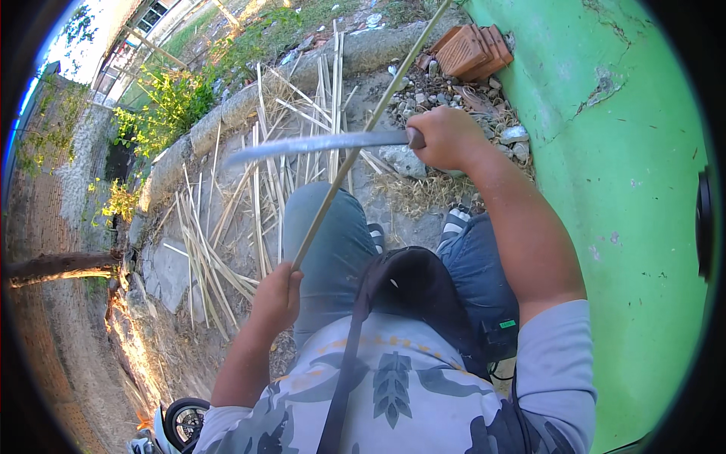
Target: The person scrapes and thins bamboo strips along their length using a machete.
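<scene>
My left hand (275,299) is closed round the lower end of a long, thin bamboo strip (340,175), which slants up and away to the right past the top of the view. A machete (321,144) with a long, slightly curved grey blade is gripped at its dark handle by my right hand (446,138). The blade points left and crosses the strip; whether it touches the strip I cannot tell. Many loose pale bamboo strips (261,181) lie scattered over the ground ahead and to the left of my knees.
A green wall (620,219) rises close on my right. Stacked orange roof tiles (470,53) and rubble (446,94) lie at its foot. A low stone kerb (234,113) curves behind the strips, with a leafy bush (170,102) beyond. A motorbike wheel (186,422) shows lower left.
</scene>
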`<state>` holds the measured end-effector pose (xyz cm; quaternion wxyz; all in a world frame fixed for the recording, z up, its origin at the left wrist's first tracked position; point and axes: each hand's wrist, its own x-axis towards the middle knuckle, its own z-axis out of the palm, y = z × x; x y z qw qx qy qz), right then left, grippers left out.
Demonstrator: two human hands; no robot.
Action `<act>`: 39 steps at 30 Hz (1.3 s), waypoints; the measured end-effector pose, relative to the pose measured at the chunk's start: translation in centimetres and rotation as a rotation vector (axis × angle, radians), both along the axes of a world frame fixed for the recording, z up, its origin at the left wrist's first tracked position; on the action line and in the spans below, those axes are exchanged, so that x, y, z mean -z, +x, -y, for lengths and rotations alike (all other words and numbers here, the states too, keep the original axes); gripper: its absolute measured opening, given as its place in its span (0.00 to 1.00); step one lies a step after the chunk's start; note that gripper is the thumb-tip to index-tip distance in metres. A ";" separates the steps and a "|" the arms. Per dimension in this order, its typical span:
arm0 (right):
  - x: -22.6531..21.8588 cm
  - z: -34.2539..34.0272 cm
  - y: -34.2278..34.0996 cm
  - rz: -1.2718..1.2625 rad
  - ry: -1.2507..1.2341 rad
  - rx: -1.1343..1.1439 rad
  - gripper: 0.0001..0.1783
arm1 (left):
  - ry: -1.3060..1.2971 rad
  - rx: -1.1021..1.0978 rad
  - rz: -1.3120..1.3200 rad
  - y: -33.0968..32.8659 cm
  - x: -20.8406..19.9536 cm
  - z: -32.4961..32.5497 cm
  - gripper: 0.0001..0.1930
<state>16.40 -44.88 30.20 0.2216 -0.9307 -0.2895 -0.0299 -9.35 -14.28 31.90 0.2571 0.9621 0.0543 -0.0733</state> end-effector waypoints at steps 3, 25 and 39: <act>0.3 -0.2 0.6 -0.079 -0.078 0.003 0.08 | -0.007 -0.009 -0.033 -1.0 0.8 -0.1 0.10; 3.3 -0.8 0.9 -0.158 -0.111 -0.060 0.09 | 0.023 -0.105 -0.067 -3.3 3.8 -2.4 0.17; 4.1 -2.4 1.5 -0.401 -0.139 -0.001 0.10 | 0.065 -0.090 -0.023 -3.4 5.0 -2.6 0.14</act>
